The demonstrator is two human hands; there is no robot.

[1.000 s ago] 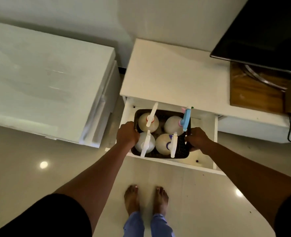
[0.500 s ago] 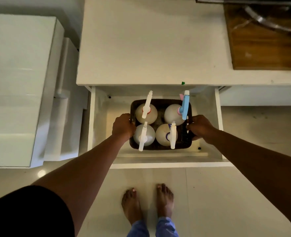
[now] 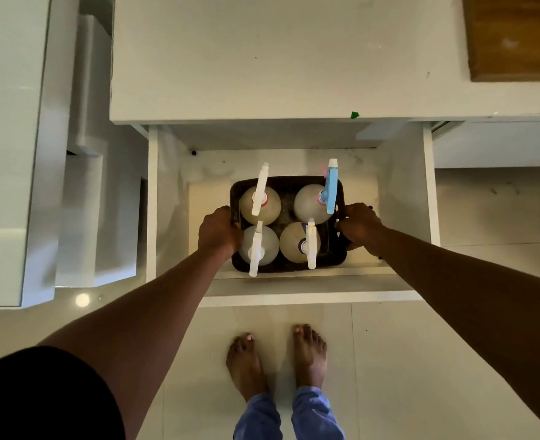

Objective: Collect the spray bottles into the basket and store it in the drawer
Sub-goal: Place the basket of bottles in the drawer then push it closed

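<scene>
My left hand [image 3: 219, 230] is closed around the left rim of the dark basket [image 3: 289, 267], and my right hand [image 3: 359, 225] grips the right rim the same way, so the basket sits squarely between my two hands. All four spray bottles stand upright inside it: a white-triggered one [image 3: 260, 204] just beyond my left hand, the blue-triggered one [image 3: 312, 203] just beyond my right, and two more white-triggered ones, one [image 3: 258, 246] near my left wrist and one [image 3: 297, 246] toward my right. I'd say the collecting is finished. The basket is down within the open white drawer [image 3: 400, 198], below my hands and under the cabinet's edge; whether it rests on the drawer floor I cannot tell. What is left, as I judge it, is letting go on both sides and pushing the drawer shut.
</scene>
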